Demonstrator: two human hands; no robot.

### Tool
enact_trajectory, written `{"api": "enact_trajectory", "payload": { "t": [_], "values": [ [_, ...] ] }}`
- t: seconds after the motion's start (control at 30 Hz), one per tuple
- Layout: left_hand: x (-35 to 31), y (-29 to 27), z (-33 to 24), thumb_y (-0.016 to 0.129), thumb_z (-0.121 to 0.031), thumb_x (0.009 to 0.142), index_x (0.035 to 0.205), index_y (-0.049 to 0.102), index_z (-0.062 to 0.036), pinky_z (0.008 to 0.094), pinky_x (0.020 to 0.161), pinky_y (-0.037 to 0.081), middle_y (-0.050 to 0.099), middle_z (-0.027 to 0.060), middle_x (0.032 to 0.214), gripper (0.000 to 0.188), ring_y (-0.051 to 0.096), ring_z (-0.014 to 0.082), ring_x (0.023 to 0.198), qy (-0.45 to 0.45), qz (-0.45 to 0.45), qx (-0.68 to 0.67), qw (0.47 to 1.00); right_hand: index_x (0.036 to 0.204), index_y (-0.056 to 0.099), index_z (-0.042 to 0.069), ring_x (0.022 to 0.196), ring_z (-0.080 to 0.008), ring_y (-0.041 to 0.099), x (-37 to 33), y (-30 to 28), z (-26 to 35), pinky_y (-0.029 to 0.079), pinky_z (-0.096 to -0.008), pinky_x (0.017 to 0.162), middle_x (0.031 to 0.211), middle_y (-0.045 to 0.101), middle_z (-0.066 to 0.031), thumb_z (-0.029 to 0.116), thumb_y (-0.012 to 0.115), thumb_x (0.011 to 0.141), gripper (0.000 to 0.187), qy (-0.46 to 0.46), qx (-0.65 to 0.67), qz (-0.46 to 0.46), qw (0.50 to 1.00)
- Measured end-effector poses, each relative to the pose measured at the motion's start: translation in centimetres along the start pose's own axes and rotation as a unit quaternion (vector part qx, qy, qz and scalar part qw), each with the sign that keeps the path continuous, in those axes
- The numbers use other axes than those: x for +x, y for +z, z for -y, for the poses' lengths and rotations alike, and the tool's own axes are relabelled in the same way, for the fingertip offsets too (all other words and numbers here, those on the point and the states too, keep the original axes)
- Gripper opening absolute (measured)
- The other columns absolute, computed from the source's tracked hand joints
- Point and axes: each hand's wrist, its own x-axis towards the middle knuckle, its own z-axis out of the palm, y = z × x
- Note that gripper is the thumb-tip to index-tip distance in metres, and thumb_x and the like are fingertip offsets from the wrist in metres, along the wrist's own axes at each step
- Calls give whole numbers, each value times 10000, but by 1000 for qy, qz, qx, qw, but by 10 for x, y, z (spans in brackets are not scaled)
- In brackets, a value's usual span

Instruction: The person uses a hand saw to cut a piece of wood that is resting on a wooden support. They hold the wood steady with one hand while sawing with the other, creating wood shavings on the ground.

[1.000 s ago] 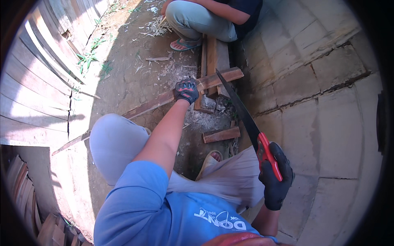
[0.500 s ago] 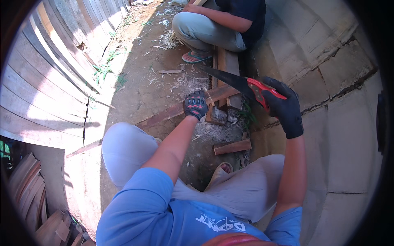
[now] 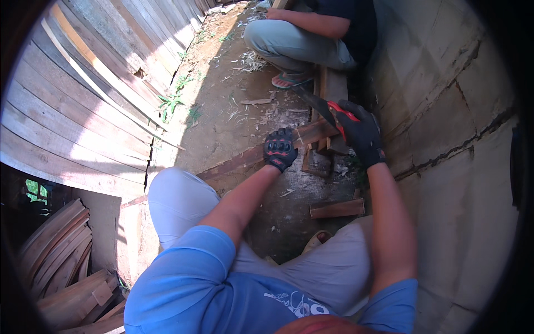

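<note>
My gloved left hand (image 3: 280,149) is clamped over a long, flat brown wooden plank (image 3: 318,132); my right hand (image 3: 361,132) grips the tapering dark-bladed saw (image 3: 316,103) by its red handle (image 3: 342,111).

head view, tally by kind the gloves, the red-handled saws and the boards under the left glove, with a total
Gloves, left glove and right glove: 2
Red-handled saw: 1
Long board: 1
Total: 4

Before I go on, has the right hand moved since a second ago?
Yes: the right hand moved forward, from the near side of the short wood block to beyond it.
</note>
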Motion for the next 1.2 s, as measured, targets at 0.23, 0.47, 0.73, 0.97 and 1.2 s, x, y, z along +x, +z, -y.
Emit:
{"api": "enact_trajectory", "payload": {
  "t": [0.23,0.47,0.73,0.97,1.2],
  "values": [
    [9,-3,6,745,-373,820,1272,659,-86,514,950,552,720,180,1205,543,714,397,1066,-13,51,-11,999,1294,758,117,1253,-325,656,9,8,-19,495,-433,1088,1311,733,-127,431,747,930,481,-2,-130,0,991],
    [60,-65,7,735,-756,811,1573,486,-45,470,1178,451,587,256,1517,1071,553,412,1426,-16,401,-38,915,1259,762,128,1241,-392,665,11,29,-20,522,-474,1069,1292,730,-181,463,633,967,463,0,-153,-20,988],
    [61,-51,-2,365,-781,997,1650,390,-60,470,1290,300,373,204,1706,972,324,348,1599,-131,329,-111,929,1245,773,139,1260,-386,655,15,16,-5,514,-478,1065,1336,718,-158,448,646,951,446,27,-179,34,983],
    [109,-152,56,256,-825,1011,1300,760,-82,498,1122,480,727,181,1350,943,662,388,1281,-37,393,174,902,1291,771,154,1203,-336,692,18,20,-35,531,-439,1055,1285,736,-160,443,741,923,468,-16,-147,-4,989],
    [94,-216,64,452,-814,977,1242,782,-73,480,986,555,766,159,1238,854,722,361,1150,-44,363,-8,931,1318,742,94,1238,-341,682,9,26,-18,515,-415,1075,1302,736,-172,389,716,948,475,30,-110,42,993]
  ]
}}
